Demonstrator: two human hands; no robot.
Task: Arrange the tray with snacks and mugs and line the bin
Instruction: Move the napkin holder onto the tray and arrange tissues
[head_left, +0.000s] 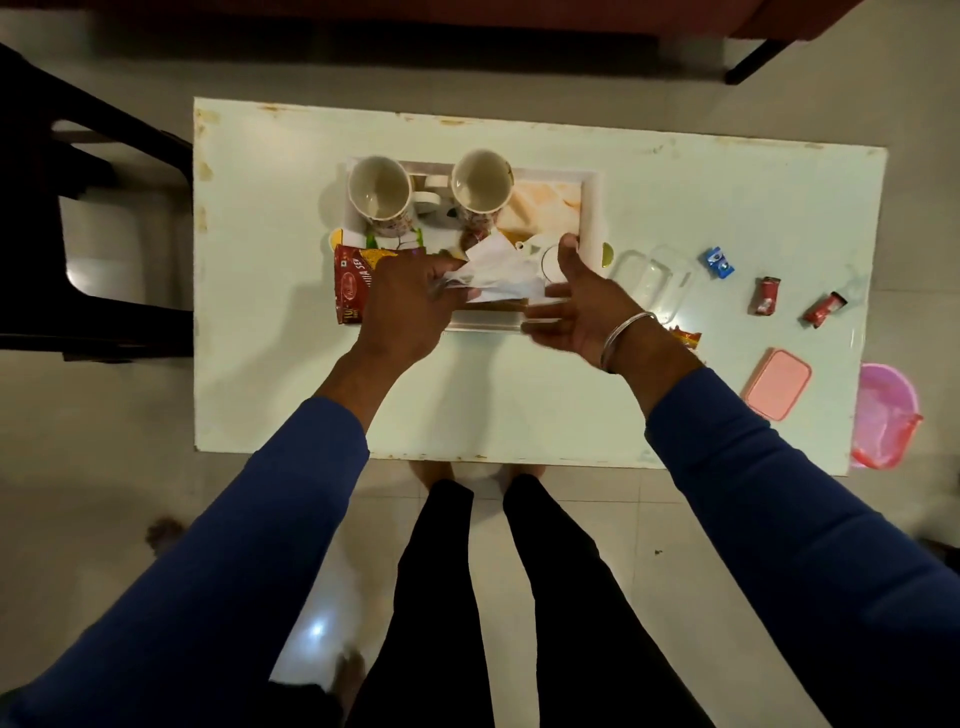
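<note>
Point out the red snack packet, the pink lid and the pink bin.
red snack packet (352, 283), head view, its printed front.
pink lid (777, 383), head view, centre of its top.
pink bin (883, 415), head view, its liner inside.

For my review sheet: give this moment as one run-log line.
left hand: pinches white tissue over tray | right hand: open beside it | two mugs upright on tray | pink bin: lined

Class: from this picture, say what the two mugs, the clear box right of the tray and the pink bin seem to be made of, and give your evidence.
Mugs: probably glazed ceramic; thick cream walls, printed outsides.
Clear box: transparent plastic or glass, hard to tell; the table shows through it.
Pink bin: likely plastic, thin and translucent; a filmy pink liner seems to sit inside.
</note>
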